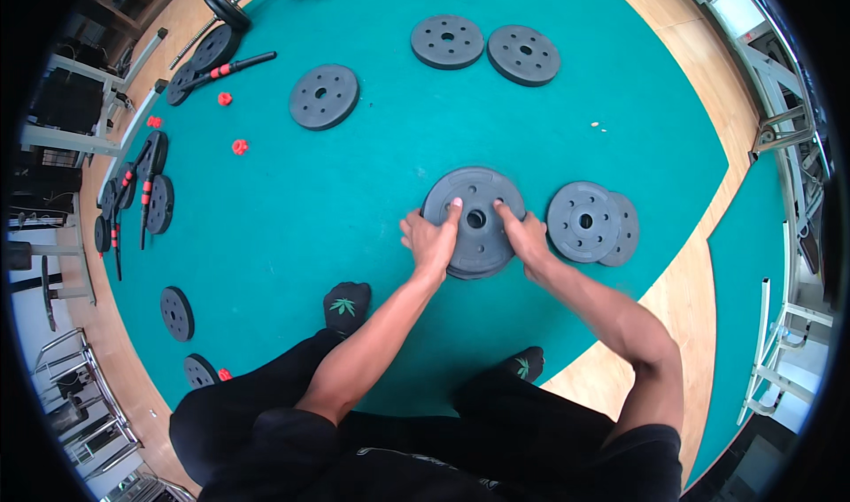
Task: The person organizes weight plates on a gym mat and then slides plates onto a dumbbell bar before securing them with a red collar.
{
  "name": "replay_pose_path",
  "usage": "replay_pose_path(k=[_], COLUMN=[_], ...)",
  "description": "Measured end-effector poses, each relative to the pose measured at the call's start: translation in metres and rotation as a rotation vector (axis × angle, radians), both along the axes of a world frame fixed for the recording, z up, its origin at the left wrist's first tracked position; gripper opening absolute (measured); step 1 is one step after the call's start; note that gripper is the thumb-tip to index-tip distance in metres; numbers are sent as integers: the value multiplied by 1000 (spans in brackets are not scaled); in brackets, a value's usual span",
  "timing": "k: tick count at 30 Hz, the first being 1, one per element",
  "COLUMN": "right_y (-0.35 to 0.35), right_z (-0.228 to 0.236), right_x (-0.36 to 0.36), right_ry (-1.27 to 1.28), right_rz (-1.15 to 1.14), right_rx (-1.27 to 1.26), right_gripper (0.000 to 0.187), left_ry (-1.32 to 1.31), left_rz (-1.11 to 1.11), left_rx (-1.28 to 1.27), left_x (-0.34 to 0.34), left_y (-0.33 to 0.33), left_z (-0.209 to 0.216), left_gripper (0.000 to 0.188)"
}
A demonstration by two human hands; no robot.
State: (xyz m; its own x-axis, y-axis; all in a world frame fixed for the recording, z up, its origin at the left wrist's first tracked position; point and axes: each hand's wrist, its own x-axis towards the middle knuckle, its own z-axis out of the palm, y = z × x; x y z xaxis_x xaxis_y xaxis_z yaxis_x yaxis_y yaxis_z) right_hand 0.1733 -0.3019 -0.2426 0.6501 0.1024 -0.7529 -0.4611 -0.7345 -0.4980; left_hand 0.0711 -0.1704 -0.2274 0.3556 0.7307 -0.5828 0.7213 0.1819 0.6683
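Both my hands grip a dark grey weight plate (474,183) with a round centre hole. My left hand (432,239) closes on its left edge, the thumb lying on the top face. On the opposite edge my right hand (526,235) holds it the same way, thumb on top. The rim of another plate shows just under its lower edge; whether the two touch I cannot tell. Just right of my right hand, a weight plate (575,236) lies partly over another plate (627,229).
Two plates (447,42) lie at the back and another plate (324,97) lies left of them on the green mat (372,183). Dumbbell bars (232,68), red collar nuts (240,147) and more plates (177,313) are spread along the left. A white metal frame (766,351) stands at the right.
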Motion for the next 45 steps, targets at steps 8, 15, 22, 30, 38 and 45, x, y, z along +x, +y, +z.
replay_pose_path(k=[8,15,22,30,38,45], right_y=[-43,-36,-21,15,85,94], right_z=[-17,-14,-23,1,-13,-16], right_x=[-34,-31,-22,4,4,30], right_ry=[47,151,4,-23,-40,191], right_rz=[23,-221,-203,-1,196,313], right_rx=[115,307,210,78,123,284], right_gripper=[95,94,91,91,90,98], left_ry=[15,-219,-301,-293,-410,-363], left_rz=[-154,-95,60,302,412,346], left_rx=[125,-218,-234,-225,-222,-346], left_x=[-21,-18,-17,-22,-38,-47], left_y=[-17,8,1,2,61,91], left_z=[-36,-56,-64,-59,-52,-45], left_gripper=[94,91,86,80,75,81])
